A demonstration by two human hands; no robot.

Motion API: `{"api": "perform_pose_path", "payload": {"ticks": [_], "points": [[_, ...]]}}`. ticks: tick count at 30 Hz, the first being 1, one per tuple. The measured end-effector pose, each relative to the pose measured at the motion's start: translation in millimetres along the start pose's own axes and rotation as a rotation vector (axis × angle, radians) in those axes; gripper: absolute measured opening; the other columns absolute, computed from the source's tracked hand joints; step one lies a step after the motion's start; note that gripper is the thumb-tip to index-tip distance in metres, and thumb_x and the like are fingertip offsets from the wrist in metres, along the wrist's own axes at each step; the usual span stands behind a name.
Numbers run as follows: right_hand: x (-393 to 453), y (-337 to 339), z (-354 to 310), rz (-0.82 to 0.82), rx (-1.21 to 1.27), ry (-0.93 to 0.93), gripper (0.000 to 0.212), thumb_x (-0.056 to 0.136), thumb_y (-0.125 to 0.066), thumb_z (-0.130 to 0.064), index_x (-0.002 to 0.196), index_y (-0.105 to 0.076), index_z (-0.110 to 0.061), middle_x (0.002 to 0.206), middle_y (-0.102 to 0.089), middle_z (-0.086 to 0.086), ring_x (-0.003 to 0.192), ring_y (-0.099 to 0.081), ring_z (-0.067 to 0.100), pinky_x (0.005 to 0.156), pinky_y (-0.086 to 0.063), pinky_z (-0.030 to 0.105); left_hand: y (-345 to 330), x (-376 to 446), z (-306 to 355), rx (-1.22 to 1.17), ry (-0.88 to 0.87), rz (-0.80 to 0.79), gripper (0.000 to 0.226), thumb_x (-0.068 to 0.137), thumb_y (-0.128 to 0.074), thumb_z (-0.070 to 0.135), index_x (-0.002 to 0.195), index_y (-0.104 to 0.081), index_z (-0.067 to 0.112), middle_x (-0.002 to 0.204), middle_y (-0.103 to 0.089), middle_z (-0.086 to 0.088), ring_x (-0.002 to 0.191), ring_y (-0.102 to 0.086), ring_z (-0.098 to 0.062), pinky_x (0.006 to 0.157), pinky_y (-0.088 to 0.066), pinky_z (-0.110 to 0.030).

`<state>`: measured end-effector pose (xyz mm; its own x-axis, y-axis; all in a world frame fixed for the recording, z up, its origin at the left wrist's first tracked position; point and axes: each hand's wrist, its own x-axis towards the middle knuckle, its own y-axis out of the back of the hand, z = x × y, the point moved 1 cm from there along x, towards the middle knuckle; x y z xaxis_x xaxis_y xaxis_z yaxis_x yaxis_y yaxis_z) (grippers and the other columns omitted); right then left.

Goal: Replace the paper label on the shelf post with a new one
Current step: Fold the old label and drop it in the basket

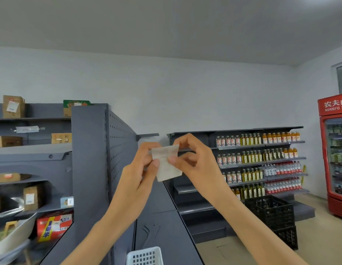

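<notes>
Head view: both hands are raised to the right of the grey shelf post (89, 159), well clear of it. The left hand (141, 169) pinches the left edge of a small white paper label (167, 165), while the right hand (191, 157) pinches its upper right side (thumb pressed on the front). A white basket (145, 256) sits below the label, right of the post's foot

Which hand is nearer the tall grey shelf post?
Left. The left hand pinches the paper label's left edge, on the side toward the grey shelf post; the right hand holds the label's right side, farther from it.
</notes>
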<state>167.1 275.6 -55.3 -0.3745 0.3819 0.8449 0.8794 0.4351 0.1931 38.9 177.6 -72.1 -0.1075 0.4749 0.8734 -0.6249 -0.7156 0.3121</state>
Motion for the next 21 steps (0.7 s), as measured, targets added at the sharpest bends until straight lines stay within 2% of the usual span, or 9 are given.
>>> {"api": "perform_pose_path", "payload": {"ticks": [4, 6, 7, 9, 12, 14, 16, 19, 21], "points": [[12, 8, 2, -0.057, 0.019, 0.029, 0.022, 0.09, -0.064, 0.0, 0.084, -0.063, -0.021, 0.09, -0.067, -0.002, 0.069, -0.059, 0.025, 0.061, -0.045, 0.037, -3, 10, 0, 0.034, -0.03, 0.011, 0.014, 0.103, -0.04, 0.02, 0.106, -0.048, 0.031, 0.076, -0.06, -0.028, 0.065, -0.05, -0.045, 0.06, -0.045, -0.057], [14, 11, 4, -0.086, 0.02, 0.019, 0.027, 0.09, -0.06, 0.007, 0.083, -0.063, -0.019, 0.085, -0.067, -0.008, 0.072, -0.06, 0.015, 0.064, -0.047, 0.027, -5, 12, 0, 0.049, -0.036, 0.005, 0.016, 0.102, -0.04, 0.015, 0.104, -0.05, 0.028, 0.076, -0.06, -0.027, 0.064, -0.049, -0.045, 0.059, -0.045, -0.056], [15, 12, 6, -0.096, 0.022, 0.008, 0.031, 0.09, -0.058, 0.01, 0.082, -0.064, -0.02, 0.085, -0.067, -0.011, 0.074, -0.061, 0.011, 0.066, -0.048, 0.024, -7, 13, 1, 0.056, -0.034, 0.004, 0.019, 0.101, -0.04, 0.01, 0.104, -0.051, 0.025, 0.077, -0.06, -0.024, 0.063, -0.046, -0.044, 0.057, -0.043, -0.053], [16, 15, 9, -0.116, 0.019, -0.007, 0.037, 0.089, -0.054, 0.013, 0.081, -0.064, -0.022, 0.086, -0.067, -0.012, 0.077, -0.063, 0.007, 0.069, -0.051, 0.023, -11, 12, 0, 0.079, -0.027, 0.013, 0.022, 0.1, -0.04, 0.003, 0.102, -0.052, 0.02, 0.071, -0.061, 0.001, 0.059, -0.04, -0.036, 0.052, -0.035, -0.043], [15, 17, 10, -0.147, 0.015, -0.026, 0.034, 0.091, -0.051, 0.012, 0.087, -0.066, -0.018, 0.088, -0.068, -0.013, 0.079, -0.065, -0.003, 0.072, -0.053, 0.02, -13, 11, 1, 0.133, -0.023, 0.035, 0.024, 0.099, -0.038, -0.001, 0.101, -0.054, 0.017, 0.07, -0.057, 0.006, 0.054, -0.035, -0.015, 0.052, -0.029, -0.024], [13, 19, 10, -0.155, 0.019, -0.045, 0.03, 0.093, -0.049, 0.011, 0.093, -0.067, -0.012, 0.093, -0.07, -0.008, 0.086, -0.067, 0.0, 0.081, -0.056, 0.025, -14, 10, 0, 0.147, -0.016, 0.036, 0.026, 0.099, -0.037, -0.001, 0.101, -0.055, 0.018, 0.075, -0.06, 0.004, 0.056, -0.041, -0.02, 0.051, -0.033, -0.03], [13, 20, 11, -0.156, 0.04, -0.07, 0.033, 0.093, -0.042, 0.013, 0.099, -0.067, -0.008, 0.1, -0.071, 0.001, 0.097, -0.07, 0.016, 0.093, -0.056, 0.037, -14, 11, 0, 0.143, -0.014, 0.043, 0.029, 0.099, -0.037, -0.001, 0.101, -0.057, 0.019, 0.086, -0.064, 0.01, 0.067, -0.051, -0.029, 0.058, -0.042, -0.041], [13, 24, 11, -0.158, 0.142, -0.135, 0.037, 0.093, -0.035, 0.01, 0.102, -0.066, -0.008, 0.1, -0.072, 0.003, 0.103, -0.068, 0.032, 0.099, -0.052, 0.048, -16, 9, 0, 0.14, -0.015, 0.054, 0.029, 0.101, -0.038, 0.001, 0.101, -0.06, 0.02, 0.092, -0.065, 0.021, 0.078, -0.057, -0.012, 0.064, -0.043, -0.025], [11, 25, 10, -0.149, 0.142, -0.113, 0.022, 0.098, -0.045, 0.0, 0.104, -0.065, -0.008, 0.1, -0.073, 0.003, 0.1, -0.07, 0.03, 0.096, -0.055, 0.045, -16, 8, 1, 0.156, -0.025, 0.05, 0.028, 0.1, -0.041, 0.002, 0.102, -0.063, 0.02, 0.097, -0.066, 0.019, 0.09, -0.06, -0.007, 0.069, -0.044, -0.014]]}}
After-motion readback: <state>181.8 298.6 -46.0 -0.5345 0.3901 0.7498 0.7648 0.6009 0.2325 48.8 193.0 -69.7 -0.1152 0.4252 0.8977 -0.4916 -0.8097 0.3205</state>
